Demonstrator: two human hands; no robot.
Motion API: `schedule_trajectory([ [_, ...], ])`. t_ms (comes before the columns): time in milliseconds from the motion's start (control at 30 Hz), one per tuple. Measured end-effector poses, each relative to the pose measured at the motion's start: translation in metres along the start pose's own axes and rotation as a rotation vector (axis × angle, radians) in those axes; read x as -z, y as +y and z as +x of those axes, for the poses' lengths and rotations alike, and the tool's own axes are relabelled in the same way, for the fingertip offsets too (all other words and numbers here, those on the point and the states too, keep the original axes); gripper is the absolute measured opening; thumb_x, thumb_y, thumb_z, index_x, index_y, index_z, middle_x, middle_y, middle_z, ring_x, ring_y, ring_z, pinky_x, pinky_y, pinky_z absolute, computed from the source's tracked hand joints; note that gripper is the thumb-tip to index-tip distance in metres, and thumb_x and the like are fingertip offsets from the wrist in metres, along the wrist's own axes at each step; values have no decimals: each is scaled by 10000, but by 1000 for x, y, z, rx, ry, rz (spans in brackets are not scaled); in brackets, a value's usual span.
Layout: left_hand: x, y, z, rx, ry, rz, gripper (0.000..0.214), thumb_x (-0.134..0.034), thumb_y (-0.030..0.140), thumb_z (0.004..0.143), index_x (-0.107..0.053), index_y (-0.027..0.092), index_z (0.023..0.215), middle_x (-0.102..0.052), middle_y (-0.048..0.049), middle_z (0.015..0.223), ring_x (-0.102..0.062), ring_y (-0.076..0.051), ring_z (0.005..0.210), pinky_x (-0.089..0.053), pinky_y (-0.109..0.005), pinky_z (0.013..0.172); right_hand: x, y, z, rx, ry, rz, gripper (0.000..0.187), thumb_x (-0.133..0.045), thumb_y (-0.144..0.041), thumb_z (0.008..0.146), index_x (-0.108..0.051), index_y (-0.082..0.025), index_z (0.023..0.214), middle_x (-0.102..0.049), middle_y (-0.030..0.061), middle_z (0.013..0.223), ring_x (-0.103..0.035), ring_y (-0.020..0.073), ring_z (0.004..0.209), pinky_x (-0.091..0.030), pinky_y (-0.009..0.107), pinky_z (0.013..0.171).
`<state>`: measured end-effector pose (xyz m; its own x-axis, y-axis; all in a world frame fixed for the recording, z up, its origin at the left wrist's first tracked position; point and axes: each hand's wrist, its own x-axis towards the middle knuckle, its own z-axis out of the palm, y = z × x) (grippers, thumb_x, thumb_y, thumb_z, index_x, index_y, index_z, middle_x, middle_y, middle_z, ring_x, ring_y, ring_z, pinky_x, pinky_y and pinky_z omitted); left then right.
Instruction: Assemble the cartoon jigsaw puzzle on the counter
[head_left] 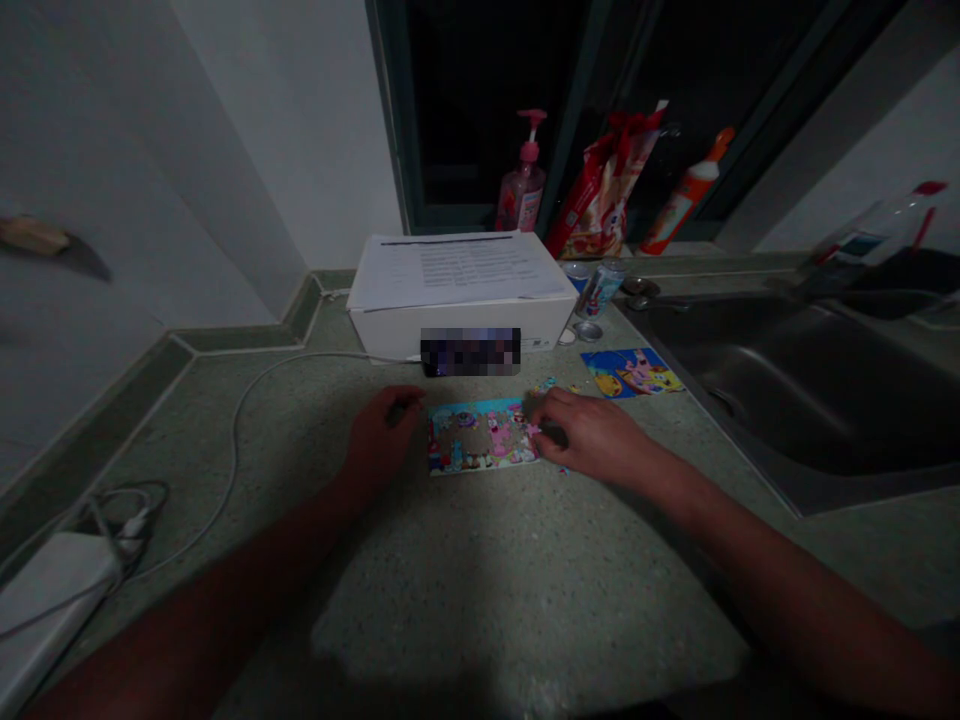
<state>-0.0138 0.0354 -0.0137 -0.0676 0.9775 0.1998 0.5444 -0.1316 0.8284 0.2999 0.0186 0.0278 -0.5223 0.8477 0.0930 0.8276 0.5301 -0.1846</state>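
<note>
A partly filled jigsaw puzzle (495, 435) lies flat on the counter, with colourful cartoon pieces around bare gaps. My right hand (581, 430) is at its right edge, thumb and fingers pinched around a small pink puzzle piece (534, 429). Beside the left edge rests my left hand (384, 435), fingers loosely curled with a gap to the thumb and nothing visible in them. Several loose puzzle pieces (546, 384) lie behind my right hand, partly hidden by it. One more small piece (564, 470) sits just below that hand.
A phone (471, 352), its screen blurred out, leans against a white box (390, 325) behind the puzzle. A cartoon picture card (634, 372) lies by the sink (817, 390). Cans (602, 288) stand beside the box. A white cable (236, 430) runs along the left.
</note>
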Motion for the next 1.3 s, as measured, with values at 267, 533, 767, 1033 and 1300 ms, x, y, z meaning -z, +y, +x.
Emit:
schedule_trajectory([
  [267,0,1,-1,9,-4,-12,251,-594,344,884,-739,212,1040,-791,-81,1018,-725,-264,976,-571,-463,954,-3,-13,17,25,-41,-115,160,-616,-268,958,-706,-159,1034,-714,102,1013,-660,216,837,-415,330,677],
  [533,1,4,0,26,-14,-4,233,-594,333,879,-738,226,1028,-800,-69,1032,-726,-261,992,-576,-438,960,-2,-16,21,12,-74,-162,176,-616,-279,960,-714,-162,1047,-712,107,1019,-652,218,825,-394,333,672],
  [767,-1,1,0,15,-14,-15,247,-587,352,887,-737,218,1031,-792,-86,1049,-719,-265,1000,-557,-478,972,-4,-16,20,44,-54,-162,178,-601,-256,949,-713,-149,1035,-710,107,1017,-622,198,783,-384,332,662],
  [1033,0,3,0,20,-16,-9,214,-595,329,881,-738,231,1006,-800,-78,1025,-720,-267,988,-562,-476,964,-3,-20,18,57,-51,-153,162,-596,-272,956,-703,-159,999,-703,98,992,-610,196,783,-384,331,670],
  [1300,0,3,0,12,-15,2,212,-587,322,884,-735,231,1005,-799,-79,1035,-724,-272,1001,-561,-480,978,-3,-27,14,109,-62,-126,166,-598,-245,939,-718,-156,1011,-706,105,1007,-635,210,813,-433,347,708],
])
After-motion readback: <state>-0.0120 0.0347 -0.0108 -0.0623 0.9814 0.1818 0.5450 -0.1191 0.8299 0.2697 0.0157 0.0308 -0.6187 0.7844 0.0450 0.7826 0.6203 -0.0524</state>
